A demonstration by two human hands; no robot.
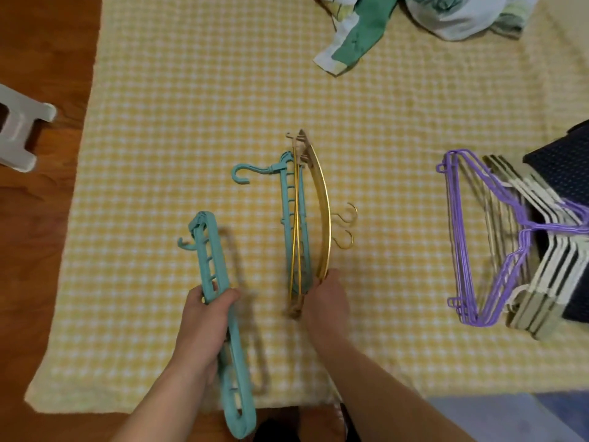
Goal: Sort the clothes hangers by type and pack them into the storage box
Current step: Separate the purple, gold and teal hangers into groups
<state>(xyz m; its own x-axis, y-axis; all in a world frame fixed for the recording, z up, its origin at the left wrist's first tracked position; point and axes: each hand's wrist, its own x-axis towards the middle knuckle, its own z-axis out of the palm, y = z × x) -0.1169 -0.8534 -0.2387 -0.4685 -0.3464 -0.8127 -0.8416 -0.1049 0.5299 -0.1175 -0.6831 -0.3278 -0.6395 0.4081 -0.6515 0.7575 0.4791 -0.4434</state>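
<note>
My left hand (207, 317) reaches forward over the near edge of the yellow checked blanket (191, 106), fingers wrapped round the middle of a long teal hanger (220, 314) that I hold lifted and pointing away from me, its small hook sticking out to the left near the far end. My right hand (326, 301) is further in, at the near end of a bundle standing on edge on the blanket: gold hangers (322, 199) pressed against a second teal hanger (288, 199). My fingers curl over that near end and grasp the gold ones (how many, I cannot tell). Their hooks poke out to the right, the teal one's to the left.

Well to the right lie purple wire hangers (462, 244), overlapping a fanned stack of cream hangers (548, 282), which rests against something dark blue (564, 167). Crumpled green and white cloth (366, 30) sits at the far edge. A white stool (19, 132) stands on the wooden floor (41, 59) to the left.
</note>
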